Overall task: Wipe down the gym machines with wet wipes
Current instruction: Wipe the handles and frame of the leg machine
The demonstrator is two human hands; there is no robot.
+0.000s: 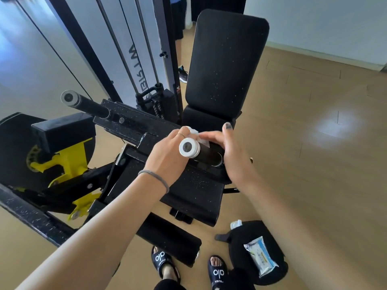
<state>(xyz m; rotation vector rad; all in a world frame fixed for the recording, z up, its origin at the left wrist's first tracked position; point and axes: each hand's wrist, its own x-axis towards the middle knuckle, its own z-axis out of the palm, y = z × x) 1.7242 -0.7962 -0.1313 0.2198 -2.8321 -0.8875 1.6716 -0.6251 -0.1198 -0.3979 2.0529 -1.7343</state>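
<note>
Wet wipe [195, 135] on handle bar [206, 156] just behind white end cap [187, 147] — left hand [167, 155] pinching wipe, right hand [226, 147] relaxed over bar; wrap wipe fully round, drag along length — spare pack [260, 259] on floor below bar

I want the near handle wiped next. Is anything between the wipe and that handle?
Nothing visible. The white wipe lies right on the black handle, held between the left hand and right hand.

Wipe [195, 136] on handle [206, 154] — seemingly.
</note>
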